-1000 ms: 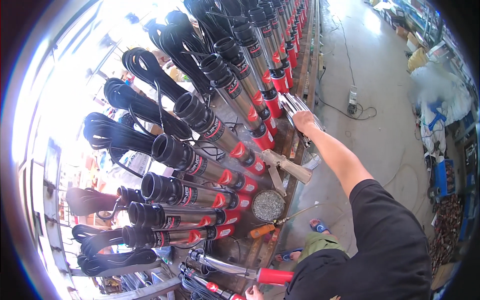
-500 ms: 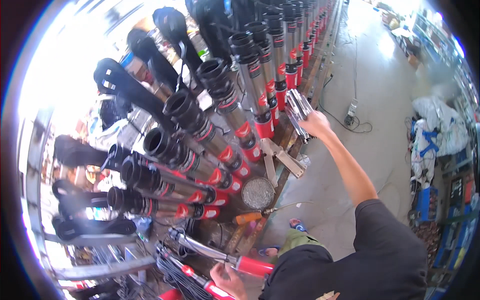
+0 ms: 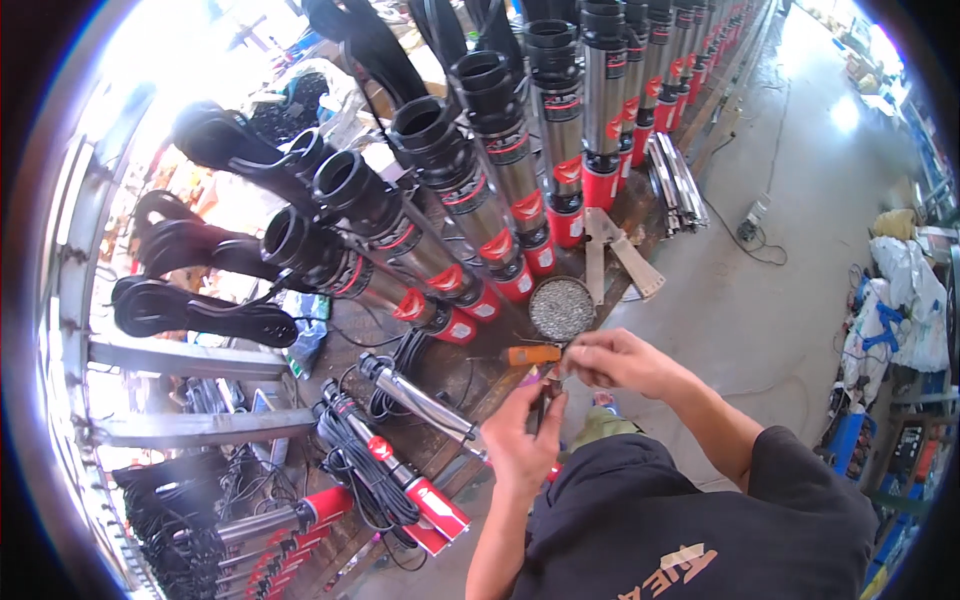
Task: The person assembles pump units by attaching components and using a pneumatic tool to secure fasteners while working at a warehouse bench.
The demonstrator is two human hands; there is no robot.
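My left hand (image 3: 522, 435) and my right hand (image 3: 630, 362) are close together in front of my shirt. The left thumb and fingers pinch a small dark piece whose kind I cannot make out. Right-hand fingertips are pressed together just beside it; what they hold is too small to tell. Right behind the hands lie an orange-handled tool (image 3: 533, 355) and a round dish of small metal parts (image 3: 562, 310). Below the left hand passes a steel tubular pump (image 3: 420, 400), partly hidden by that hand. A bundle of flat metal strips (image 3: 676, 185) lies farther off.
Upright steel pumps with black tops and red bases (image 3: 465, 190) stand in a long row. Beige flat brackets (image 3: 625, 255) lie by the dish. Cable-wrapped red-ended pumps (image 3: 405, 470) lie at lower left, near a metal frame (image 3: 200, 427). A corded box (image 3: 755, 215) sits on the floor.
My right hand has left the metal strips and come back toward my body. My left hand has risen from beside the lying pump to meet it. The view has shifted.
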